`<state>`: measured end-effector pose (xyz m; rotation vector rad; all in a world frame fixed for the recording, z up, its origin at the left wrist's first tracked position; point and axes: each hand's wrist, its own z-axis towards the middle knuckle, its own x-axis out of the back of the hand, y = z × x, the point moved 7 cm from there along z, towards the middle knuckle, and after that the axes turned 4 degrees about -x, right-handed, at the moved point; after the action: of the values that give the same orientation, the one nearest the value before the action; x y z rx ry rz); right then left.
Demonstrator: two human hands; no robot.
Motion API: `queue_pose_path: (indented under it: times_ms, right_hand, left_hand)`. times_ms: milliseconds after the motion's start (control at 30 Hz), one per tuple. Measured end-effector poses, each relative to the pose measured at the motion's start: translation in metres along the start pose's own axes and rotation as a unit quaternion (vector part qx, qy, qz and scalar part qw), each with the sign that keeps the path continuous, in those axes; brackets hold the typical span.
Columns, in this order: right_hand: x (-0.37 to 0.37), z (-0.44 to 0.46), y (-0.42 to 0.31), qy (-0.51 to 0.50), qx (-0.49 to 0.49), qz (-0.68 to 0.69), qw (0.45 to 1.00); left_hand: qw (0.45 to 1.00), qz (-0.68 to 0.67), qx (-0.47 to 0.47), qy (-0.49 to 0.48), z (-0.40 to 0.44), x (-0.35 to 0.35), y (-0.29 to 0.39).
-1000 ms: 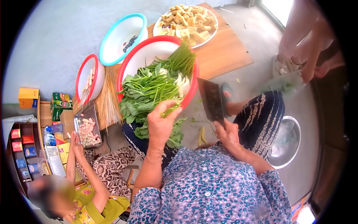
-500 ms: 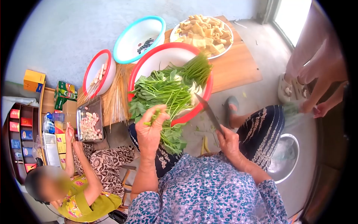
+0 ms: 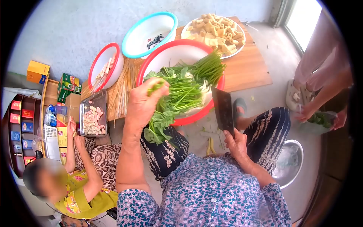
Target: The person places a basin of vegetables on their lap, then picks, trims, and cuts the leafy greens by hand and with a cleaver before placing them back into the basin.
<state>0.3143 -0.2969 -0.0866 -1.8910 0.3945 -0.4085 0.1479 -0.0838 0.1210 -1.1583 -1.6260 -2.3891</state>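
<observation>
My left hand (image 3: 141, 100) is closed on cut green stems (image 3: 155, 87), held up over the near left side of a red-rimmed basin (image 3: 191, 120). Leafy greens (image 3: 172, 92) with long stems fill the basin, and some leaves hang over its near rim. A bunch of thin green stalks (image 3: 208, 69) lies at the basin's right, with pale white ends beside it. In my right hand (image 3: 237, 145) is the handle of a cleaver (image 3: 223, 110). Its dark, broad blade points away from me, just right of the basin rim, with the flat side showing.
On the wooden board (image 3: 251, 72) stand a plate of tan pieces (image 3: 217, 32), a blue-rimmed basin (image 3: 132, 36), a smaller red-rimmed basin (image 3: 117, 70) and skewers (image 3: 124, 89). A metal tray (image 3: 93, 117) sits near a seated person at left. Another person holds a bag (image 3: 321, 121); a metal bowl (image 3: 289, 160) is below.
My left hand has moved up and left with the stems. The cleaver has turned so its flat face shows. The person at right has raised a bag of greens.
</observation>
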Motion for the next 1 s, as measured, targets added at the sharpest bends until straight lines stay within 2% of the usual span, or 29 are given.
queue_pose_path:
  times_ms: [33,67,133,167,233,267,333,533,600,667,733,767,867,900,933,967,1000]
  right_hand:
    - [0.0,-0.001,-0.003,-0.005,-0.004,0.007,1.0]
    - [0.001,-0.002,-0.006,-0.005,-0.005,0.007,1.0]
    - [-0.006,-0.005,-0.013,-0.084,-0.015,0.02,0.996]
    - [-0.005,-0.006,-0.018,-0.084,-0.016,0.021,0.996]
    - [-0.02,-0.011,-0.017,-0.174,-0.134,0.125,0.967]
    - [-0.021,-0.008,-0.023,-0.174,-0.135,0.126,0.967]
    - [-0.031,-0.007,-0.029,-0.219,-0.195,0.149,0.944]
    - [-0.05,0.015,-0.033,-0.246,-0.237,0.147,0.928]
    - [-0.055,0.017,-0.026,-0.247,-0.248,0.155,0.924]
    - [-0.057,0.017,-0.023,-0.247,-0.26,0.164,0.919]
    - [-0.058,0.016,-0.023,-0.241,-0.272,0.163,0.917]
    - [-0.058,0.016,-0.023,-0.24,-0.272,0.164,0.917]
    - [-0.06,0.014,-0.023,-0.242,-0.278,0.174,0.913]
    - [-0.06,0.013,-0.024,-0.243,-0.277,0.174,0.913]
    - [-0.061,0.012,-0.025,-0.244,-0.276,0.174,0.913]
    - [-0.063,0.012,-0.024,-0.245,-0.277,0.174,0.913]
    - [-0.064,0.012,-0.022,-0.242,-0.276,0.182,0.912]
  left_hand:
    - [0.996,0.066,-0.033,-0.05,0.003,-0.011,0.003]
    - [0.975,0.198,-0.078,-0.058,0.005,-0.019,0.01]
    - [0.964,0.236,-0.106,-0.06,0.01,-0.032,0.011]
    - [0.95,0.274,-0.134,-0.061,0.011,-0.038,0.013]
    - [0.957,0.252,-0.127,-0.067,0.014,-0.044,0.016]
    - [0.958,0.251,-0.115,-0.073,0.015,-0.047,0.014]
    - [0.959,0.25,-0.105,-0.078,0.014,-0.048,0.015]
    - [0.966,0.229,-0.093,-0.08,0.009,-0.034,0.015]
    - [0.991,0.096,-0.006,-0.089,0.005,-0.019,0.01]
    - [0.998,0.036,0.036,-0.038,-0.001,0.007,0.028]
    - [0.995,0.043,0.075,0.046,-0.006,0.048,0.028]
    - [0.995,0.009,0.025,0.093,-0.008,0.071,0.041]
    - [0.959,0.11,-0.042,0.259,-0.016,0.135,0.071]
    - [0.958,0.11,-0.043,0.26,-0.014,0.137,0.074]
    - [0.902,0.29,-0.154,0.279,-0.014,0.13,0.1]
    - [0.804,0.456,-0.256,0.284,-0.014,0.115,0.12]
    - [0.758,0.532,-0.271,0.262,-0.009,0.101,0.114]
